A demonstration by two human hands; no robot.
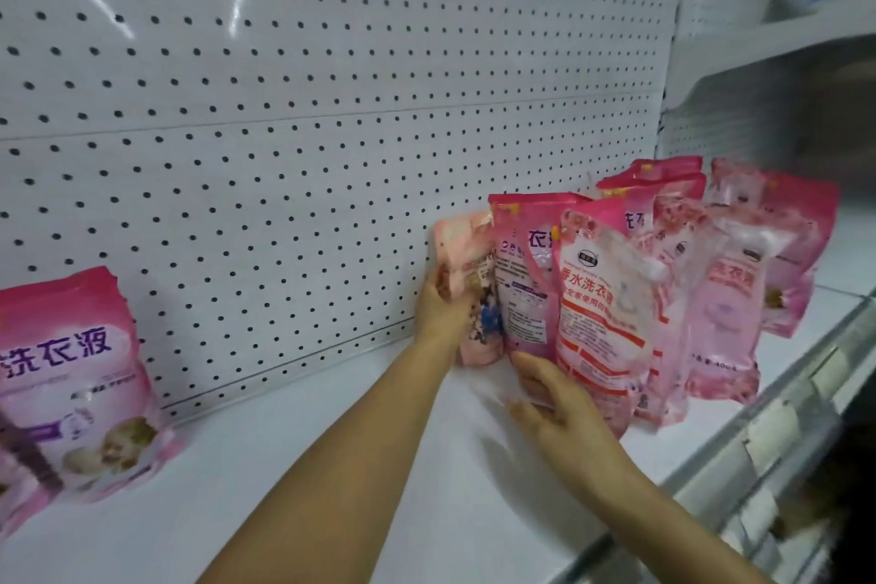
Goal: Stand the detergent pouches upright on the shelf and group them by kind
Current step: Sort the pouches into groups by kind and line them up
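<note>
Head view: left hand [443,306] grips the pale pink pouch [467,280] at mid-height; right hand [552,398], fingers straight, presses the front pouch [602,299] near its base. Pouches stand clustered on the shelf [332,465] — likely soft, slippery, sloshing; best held low, by both sides.

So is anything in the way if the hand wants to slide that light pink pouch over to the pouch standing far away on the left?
Nothing visible blocks it. The left hand grips the pale pink pouch, and only bare white shelf lies between it and the lone pouch at the left.
</note>
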